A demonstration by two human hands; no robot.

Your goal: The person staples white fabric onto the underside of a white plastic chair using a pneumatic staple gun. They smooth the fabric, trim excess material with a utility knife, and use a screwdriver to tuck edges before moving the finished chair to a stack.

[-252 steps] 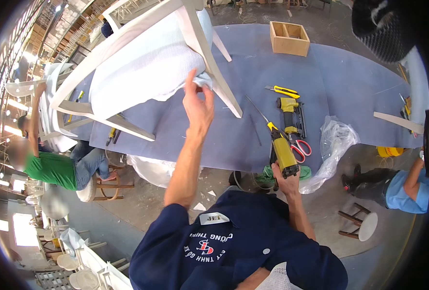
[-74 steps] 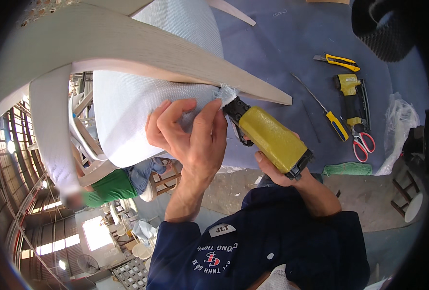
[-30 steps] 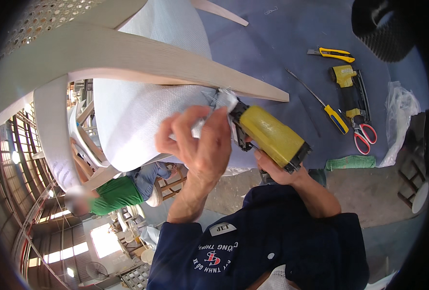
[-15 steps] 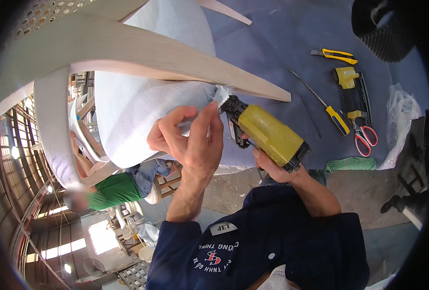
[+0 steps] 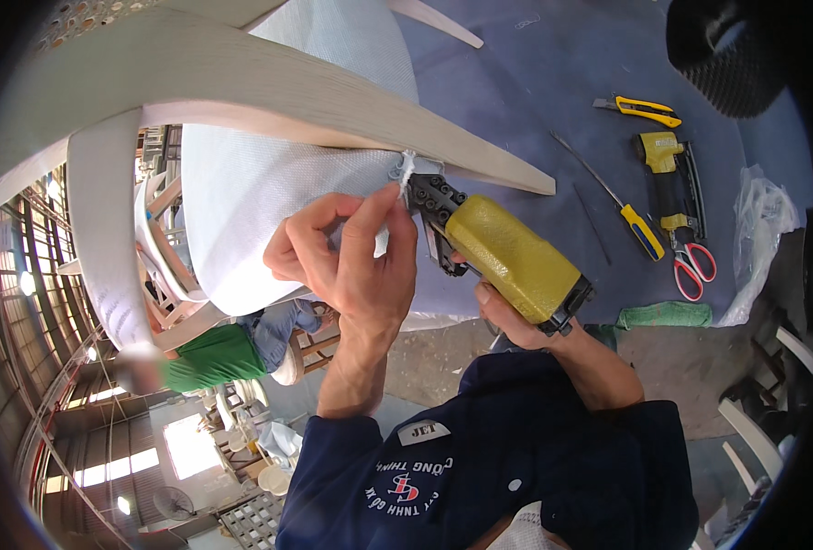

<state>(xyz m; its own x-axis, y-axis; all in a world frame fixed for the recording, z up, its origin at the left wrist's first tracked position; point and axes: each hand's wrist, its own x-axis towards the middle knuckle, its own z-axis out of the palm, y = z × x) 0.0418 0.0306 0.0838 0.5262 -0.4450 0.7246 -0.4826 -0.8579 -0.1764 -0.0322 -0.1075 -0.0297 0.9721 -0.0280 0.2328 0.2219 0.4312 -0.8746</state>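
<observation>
On the dark-blue cloth shirt (image 5: 553, 449), lower centre: a white angular patch (image 5: 424, 433) with black capitals; below, white curved lettering (image 5: 390, 511) around a red-and-white emblem (image 5: 402, 489). Illegible marks (image 5: 118, 310) on the pale wooden chair (image 5: 109, 220), left.

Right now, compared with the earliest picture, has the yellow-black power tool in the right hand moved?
Yes, the power tool has moved left, away from the red-handled scissors, toward the pale wooden chair leg.

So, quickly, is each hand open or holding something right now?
Left hand: closed, thumb and forefinger pinching the frayed fabric edge.
Right hand: closed, holding the yellow-and-black staple gun.
</observation>
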